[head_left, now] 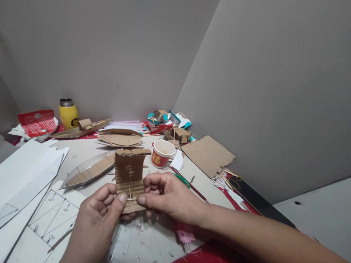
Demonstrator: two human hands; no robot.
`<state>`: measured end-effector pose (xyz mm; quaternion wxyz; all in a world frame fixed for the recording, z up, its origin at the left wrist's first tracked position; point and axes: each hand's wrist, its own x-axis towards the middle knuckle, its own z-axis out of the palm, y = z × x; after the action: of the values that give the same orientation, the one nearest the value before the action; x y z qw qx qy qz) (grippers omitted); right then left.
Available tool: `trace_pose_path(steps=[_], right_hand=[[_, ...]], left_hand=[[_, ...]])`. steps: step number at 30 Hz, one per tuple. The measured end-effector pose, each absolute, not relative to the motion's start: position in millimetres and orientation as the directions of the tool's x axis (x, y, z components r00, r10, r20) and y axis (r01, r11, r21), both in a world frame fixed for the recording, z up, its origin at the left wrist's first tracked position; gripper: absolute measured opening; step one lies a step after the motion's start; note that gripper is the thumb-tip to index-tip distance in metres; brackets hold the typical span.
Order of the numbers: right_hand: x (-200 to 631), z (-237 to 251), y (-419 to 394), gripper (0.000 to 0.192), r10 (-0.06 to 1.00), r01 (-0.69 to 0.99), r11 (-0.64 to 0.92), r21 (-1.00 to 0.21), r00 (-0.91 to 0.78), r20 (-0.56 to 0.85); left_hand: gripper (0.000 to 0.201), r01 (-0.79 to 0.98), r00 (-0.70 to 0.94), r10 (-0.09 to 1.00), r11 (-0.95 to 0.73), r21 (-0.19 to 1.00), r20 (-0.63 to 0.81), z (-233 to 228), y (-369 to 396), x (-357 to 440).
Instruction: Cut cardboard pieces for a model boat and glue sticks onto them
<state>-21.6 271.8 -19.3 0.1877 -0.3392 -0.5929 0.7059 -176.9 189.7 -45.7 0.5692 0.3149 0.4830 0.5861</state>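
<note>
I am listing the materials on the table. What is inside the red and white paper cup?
The paper cup stands open behind the corrugated cardboard piece held by both hands. Only its pale inner wall shows, with faint specks; its bottom is hidden by the rim, so any contents cannot be seen.

Gold character 福 on red paper cup [161,153], handwritten "5" marks on drawn white sheet [53,217]

1. The place was a home craft corner, a worktable [153,245] pushed against bare grey walls [109,44].
2. Cardboard boat models [80,130] lay at eleven o'clock, cardboard scraps [208,153] at one o'clock.
3. A yellow flask [68,114] stood at eleven o'clock, and a red paper cup [162,153] at twelve.
4. Pencilled paper templates [53,217] lay at nine o'clock.
</note>
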Motion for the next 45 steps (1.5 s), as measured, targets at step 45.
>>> trace_pose_path(steps=[45], right_hand=[[-24,-23,268,0.038,0.641,0.122,-0.246,-0.962,-0.724,-0.255]], left_hand=[[0.028,-0.323,-0.233,0.965,0.043,0.945,-0.123,-38,184,-168]])
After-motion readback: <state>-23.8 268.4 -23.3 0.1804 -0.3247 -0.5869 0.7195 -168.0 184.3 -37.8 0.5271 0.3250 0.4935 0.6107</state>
